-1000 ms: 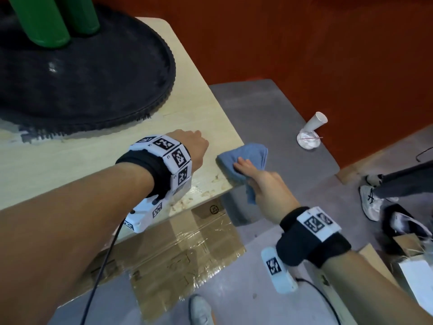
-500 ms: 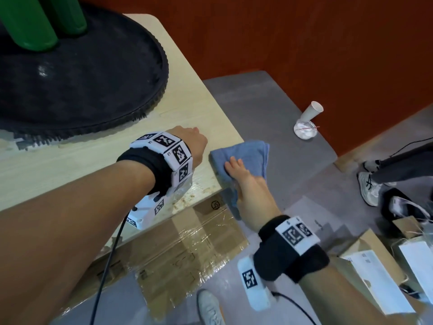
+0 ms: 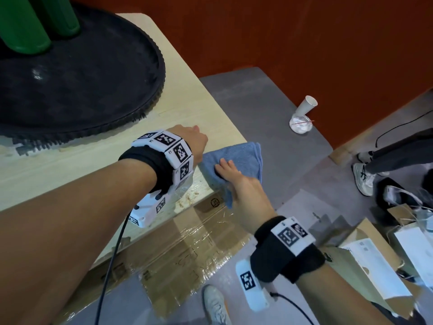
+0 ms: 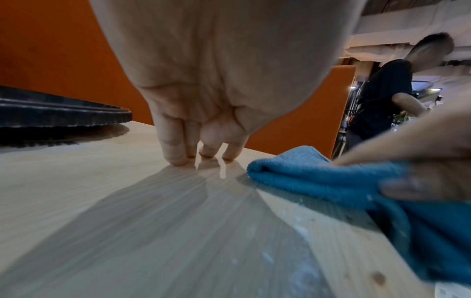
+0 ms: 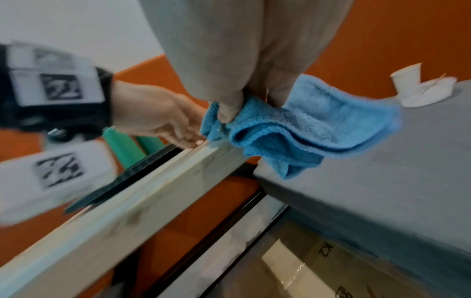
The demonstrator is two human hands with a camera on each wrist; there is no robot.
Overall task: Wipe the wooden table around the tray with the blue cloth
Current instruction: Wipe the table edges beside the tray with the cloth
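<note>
Your right hand [image 3: 243,186] pinches the folded blue cloth [image 3: 236,158] at the right-hand corner of the wooden table [image 3: 98,158]: the fingers lie on top of the cloth, and the right wrist view shows the thumb [image 5: 226,108] curled under its edge. Part of the cloth rests on the table surface; the rest overhangs the edge and hangs down on the side nearest you.

Your left hand [image 3: 194,141] holds nothing. Its fingers are bent, and the left wrist view shows the fingertips [image 4: 178,157] touching the table surface. This hand sits just beside the cloth, on its left.

The black round tray [image 3: 93,85] stands on the table beyond your left hand, apart from both hand and cloth. Two green cylinders [image 3: 25,24] stand on the tray at its far left.

Pale smears and specks show on the table surface along the near edge, close to the cloth.

Off the table, to the right, a grey surface [image 3: 269,113] carries a white paper cup [image 3: 305,106] tilted against a small white dish [image 3: 301,125]. Flattened cardboard [image 3: 187,245] wrapped in clear film lies below the table edge. Another person's shoe [image 3: 363,177] shows at the far right.
</note>
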